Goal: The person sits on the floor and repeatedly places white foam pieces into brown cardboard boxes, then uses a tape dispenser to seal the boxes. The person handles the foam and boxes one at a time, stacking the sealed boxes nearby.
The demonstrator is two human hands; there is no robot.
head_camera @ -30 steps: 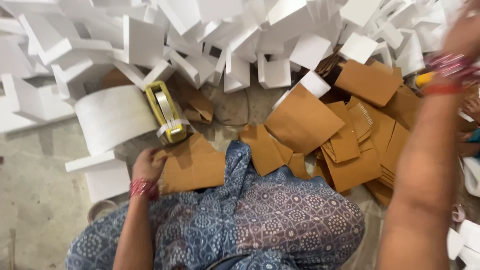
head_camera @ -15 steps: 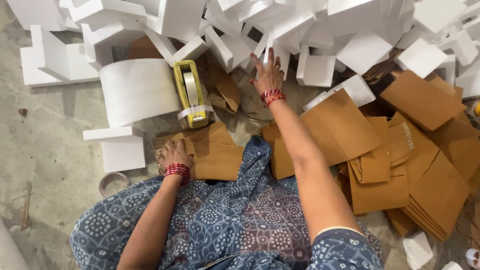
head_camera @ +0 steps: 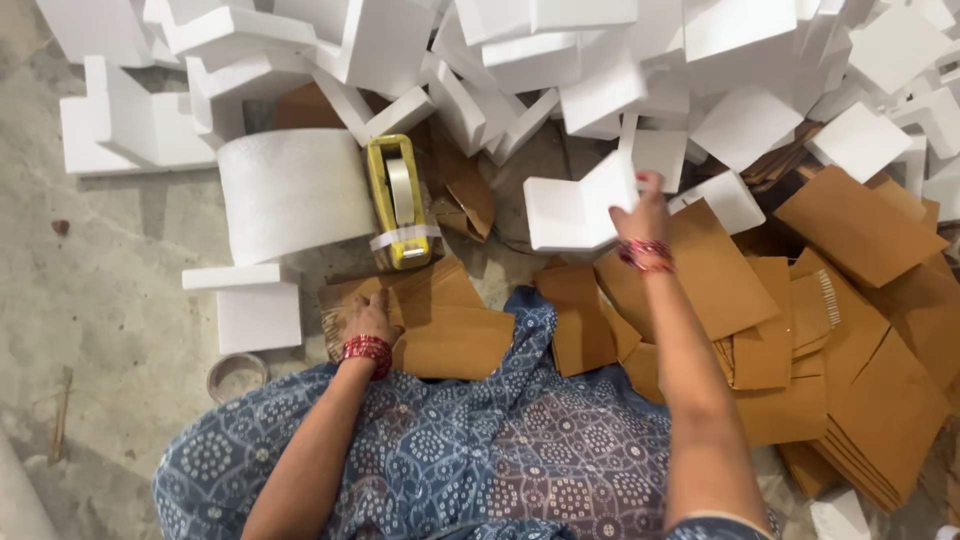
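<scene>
Between right hand point(head_camera: 640, 215) fingers, foam corner point(head_camera: 575, 212)

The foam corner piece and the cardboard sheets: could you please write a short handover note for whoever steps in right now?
Right hand: grip closed on a white foam corner piece, lifted off the foam pile.
Left hand: pressed flat on a brown cardboard sheet by the knee.
Yellow tape dispenser stands beside the white foam roll; more cardboard sheets lie to the right.
Done: one foam piece picked up.
Left: foam and sheet not yet joined.

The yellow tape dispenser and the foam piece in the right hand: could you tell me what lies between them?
Head view: crumpled brown cardboard scraps and bare floor.
</scene>
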